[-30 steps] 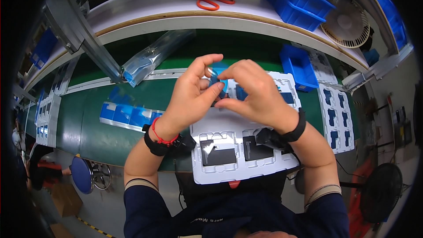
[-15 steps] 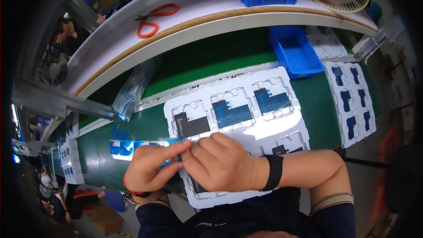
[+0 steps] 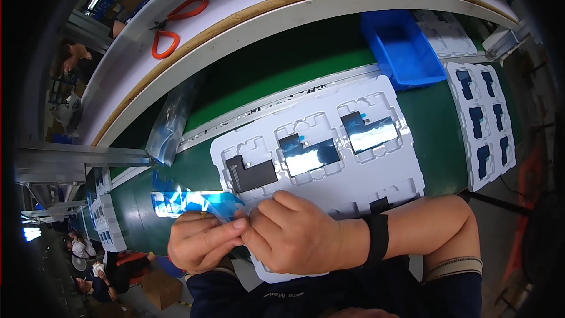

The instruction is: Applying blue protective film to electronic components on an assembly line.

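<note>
In front of my body, my left hand [image 3: 203, 241] is closed, thumb and fingers pinching the near edge of a shiny blue film strip [image 3: 197, 202]. My right hand [image 3: 297, 235] is closed too, its fingertips meeting my left thumb at the film's right end; the exact grip is hidden. Beneath and beyond my hands, a white moulded tray [image 3: 347, 191] holds L-shaped flat parts. One is bare matt black [image 3: 256, 175]; two others, a middle part [image 3: 309, 159] and a right part [image 3: 372, 135], look glossy blue. A dark part [image 3: 381, 204] shows partly beside my right wrist.
A blue bin [image 3: 406, 53] stands past the tray on the green surface [image 3: 132, 218]. Another white tray [image 3: 474, 185] with parts lies right. A clear plastic bag [image 3: 168, 132] is at left. Orange-handled cutters [image 3: 170, 26] rest on the raised shelf [image 3: 235, 9]. People sit far left.
My view has shifted, so the shelf sits higher in the picture. My left fingers have drawn in lower around the film, and more blue film shows above them. Both hands stay together.
</note>
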{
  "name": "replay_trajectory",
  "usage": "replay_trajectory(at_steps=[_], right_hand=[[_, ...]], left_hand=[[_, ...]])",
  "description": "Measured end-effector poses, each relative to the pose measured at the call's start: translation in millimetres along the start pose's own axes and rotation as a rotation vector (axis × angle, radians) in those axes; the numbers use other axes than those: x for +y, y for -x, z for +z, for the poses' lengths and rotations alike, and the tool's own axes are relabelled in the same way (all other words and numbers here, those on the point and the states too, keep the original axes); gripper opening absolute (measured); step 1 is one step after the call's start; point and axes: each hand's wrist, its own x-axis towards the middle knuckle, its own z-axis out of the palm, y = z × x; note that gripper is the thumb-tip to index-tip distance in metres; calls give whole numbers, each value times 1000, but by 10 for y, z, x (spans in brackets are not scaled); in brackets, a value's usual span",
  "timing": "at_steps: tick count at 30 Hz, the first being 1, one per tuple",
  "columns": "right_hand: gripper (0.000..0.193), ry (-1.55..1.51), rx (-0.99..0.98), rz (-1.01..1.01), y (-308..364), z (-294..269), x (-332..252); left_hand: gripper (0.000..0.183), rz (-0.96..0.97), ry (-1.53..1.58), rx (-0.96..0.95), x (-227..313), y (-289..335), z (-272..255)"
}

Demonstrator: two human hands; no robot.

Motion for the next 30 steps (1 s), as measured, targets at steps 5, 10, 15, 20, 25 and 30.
replay_trajectory(at_steps=[5, 10, 15, 20, 25, 30], right_hand=[[18, -207, -55, 28, 30, -21, 106], [19, -417, -142, 84, -3, -10, 119], [15, -685, -142, 225, -36, -37, 181], [12, -697, -80, 320, -160, -211, 442], [15, -766, 152, 670, -258, -313, 638], [17, -829, 299, 795, -238, -368, 680]], left_hand=[[37, 93, -8, -50, -23, 45, 7], [39, 125, -16, -31, 43, 52, 27], [38, 124, -41, -42, 60, 62, 4], [51, -157, 52, 161, 61, 11, 8], [37, -376, 459, 503, -399, -5, -95], [17, -352, 715, 721, -805, -30, -142]])
